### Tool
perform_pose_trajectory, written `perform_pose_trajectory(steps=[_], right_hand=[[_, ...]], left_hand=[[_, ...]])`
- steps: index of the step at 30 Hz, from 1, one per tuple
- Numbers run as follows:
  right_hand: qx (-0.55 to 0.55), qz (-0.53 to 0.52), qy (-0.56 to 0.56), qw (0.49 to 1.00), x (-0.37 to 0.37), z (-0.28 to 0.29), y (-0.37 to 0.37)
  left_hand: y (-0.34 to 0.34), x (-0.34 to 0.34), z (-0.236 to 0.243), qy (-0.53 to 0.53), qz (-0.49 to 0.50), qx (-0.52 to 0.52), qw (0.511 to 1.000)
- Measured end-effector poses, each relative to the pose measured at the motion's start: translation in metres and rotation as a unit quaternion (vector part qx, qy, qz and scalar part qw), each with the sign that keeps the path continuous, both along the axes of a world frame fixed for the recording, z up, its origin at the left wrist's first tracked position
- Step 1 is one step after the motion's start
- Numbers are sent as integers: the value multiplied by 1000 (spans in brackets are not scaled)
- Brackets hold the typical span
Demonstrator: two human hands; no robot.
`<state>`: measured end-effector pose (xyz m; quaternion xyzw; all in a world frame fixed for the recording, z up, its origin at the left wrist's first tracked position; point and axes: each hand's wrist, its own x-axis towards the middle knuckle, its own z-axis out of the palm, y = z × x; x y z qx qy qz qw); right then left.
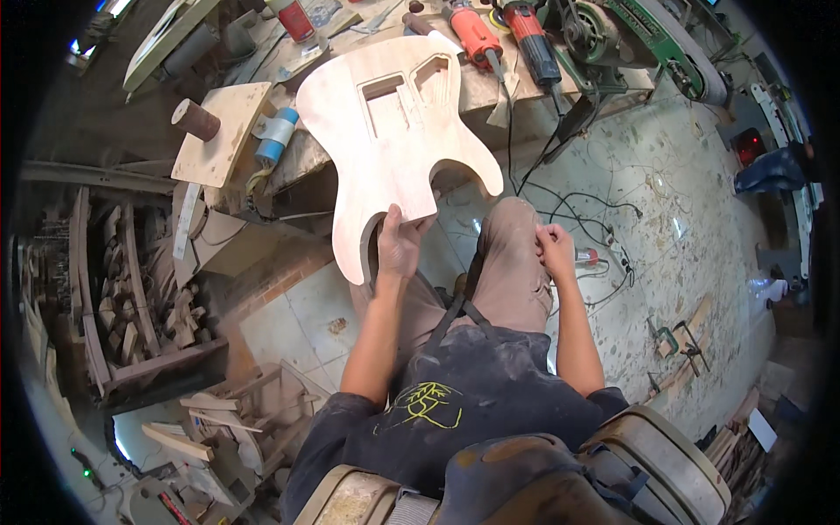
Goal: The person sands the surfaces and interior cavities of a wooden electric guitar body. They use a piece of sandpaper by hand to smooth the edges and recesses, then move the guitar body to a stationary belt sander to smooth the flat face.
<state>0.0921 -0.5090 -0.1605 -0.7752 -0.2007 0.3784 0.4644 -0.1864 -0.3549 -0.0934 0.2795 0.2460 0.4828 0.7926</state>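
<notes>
Both hands work at different heights of effort: the left hand (398,249), just off centre toward 11 o'clock, grips the guitar body (385,171) at its neck end, thumb on the upper face and fingers mostly hidden beneath. At 3 o'clock the right hand (556,251) lies against the right knee (512,227), fingers curled loosely inward; whether anything small is pinched there I cannot tell.

The guitar body fills the space from 11 to 12 o'clock, its horns toward the person and its far end overlapping the workbench (299,159); whether it rests there is unclear.

Shaping looks well advanced, I judge: the outline and both horns are cut, and two recesses are hollowed into the upper face. The wood is pale and bare, with no colour, neck or fittings on it, so finishing and assembly appear undone. How smooth the edges are cannot be read from here.

Beyond it, an orange power tool (475,33) lies between 12 and 1 o'clock, with a green belt machine (612,44) between 1 and 2.
</notes>
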Motion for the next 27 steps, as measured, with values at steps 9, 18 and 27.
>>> perform_pose_trajectory(steps=[9,18,27], right_hand=[[359,334,40,870,-64,220,11],[469,664,313,490,-114,280,13],[463,610,435,472,-169,297,21]], left_hand=[[-67,-36,-5,95,-117,-21,988],[-79,-40,32,187,-131,52,972],[-73,-43,33,196,-133,53,970]])
